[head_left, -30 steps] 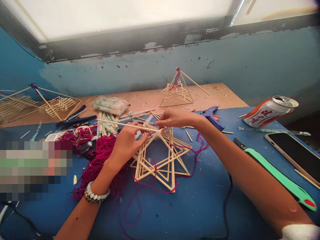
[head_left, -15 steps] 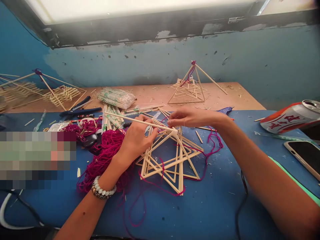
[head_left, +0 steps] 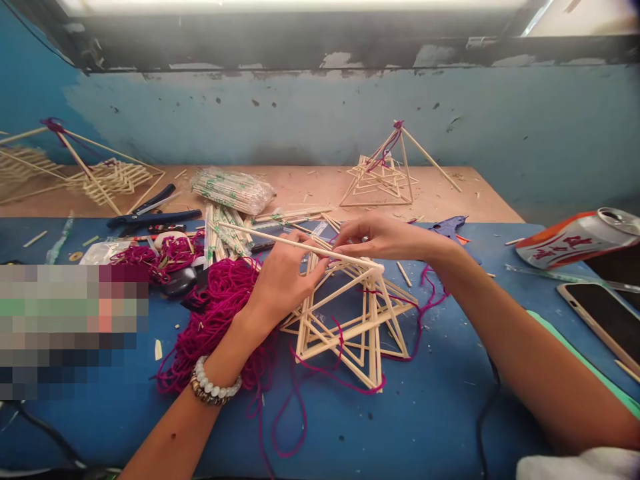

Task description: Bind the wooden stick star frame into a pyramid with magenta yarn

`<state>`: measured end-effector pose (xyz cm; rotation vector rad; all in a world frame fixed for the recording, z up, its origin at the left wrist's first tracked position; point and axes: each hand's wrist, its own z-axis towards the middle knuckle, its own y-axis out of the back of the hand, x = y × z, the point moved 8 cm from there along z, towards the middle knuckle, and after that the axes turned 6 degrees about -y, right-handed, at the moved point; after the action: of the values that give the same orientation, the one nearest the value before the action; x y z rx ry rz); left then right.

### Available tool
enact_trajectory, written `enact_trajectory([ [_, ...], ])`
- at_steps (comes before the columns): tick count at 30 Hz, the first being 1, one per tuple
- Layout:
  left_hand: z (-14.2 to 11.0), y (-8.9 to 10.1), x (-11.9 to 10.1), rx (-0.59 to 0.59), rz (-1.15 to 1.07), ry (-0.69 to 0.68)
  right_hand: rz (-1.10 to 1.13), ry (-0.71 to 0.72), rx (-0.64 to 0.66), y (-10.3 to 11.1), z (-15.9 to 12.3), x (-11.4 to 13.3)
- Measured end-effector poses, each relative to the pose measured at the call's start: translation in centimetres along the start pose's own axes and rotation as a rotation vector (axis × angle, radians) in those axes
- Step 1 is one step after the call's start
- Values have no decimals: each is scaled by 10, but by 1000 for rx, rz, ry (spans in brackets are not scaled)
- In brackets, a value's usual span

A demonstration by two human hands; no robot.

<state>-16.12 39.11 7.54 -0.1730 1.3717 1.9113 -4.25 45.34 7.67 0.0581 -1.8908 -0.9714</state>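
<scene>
Two hands work at one raised corner of a star-shaped frame of thin wooden sticks (head_left: 345,327), which lies on the blue tabletop (head_left: 425,413). The left hand (head_left: 285,283) curls around a long wooden stick (head_left: 280,239) that runs to that corner, while the right hand (head_left: 390,239) pinches its fingertips together just above the stick; whether they hold a strand is too small to tell. The likeliest trouble, I judge, is the long stick slipping or twisting out of line if the left hand's grip eases. Loose magenta yarn (head_left: 220,320) beside the left wrist could also snag the frame's points, and a tug on it might drag the sticks apart.
</scene>
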Motion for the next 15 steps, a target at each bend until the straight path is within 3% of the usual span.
enact_trajectory([
  [10,0,0,-3,52,-5,-70,36,-28,-47,3,1,-3],
  [15,3,3,-3,20,145,-101,42,-1,-58,1,3,3],
])
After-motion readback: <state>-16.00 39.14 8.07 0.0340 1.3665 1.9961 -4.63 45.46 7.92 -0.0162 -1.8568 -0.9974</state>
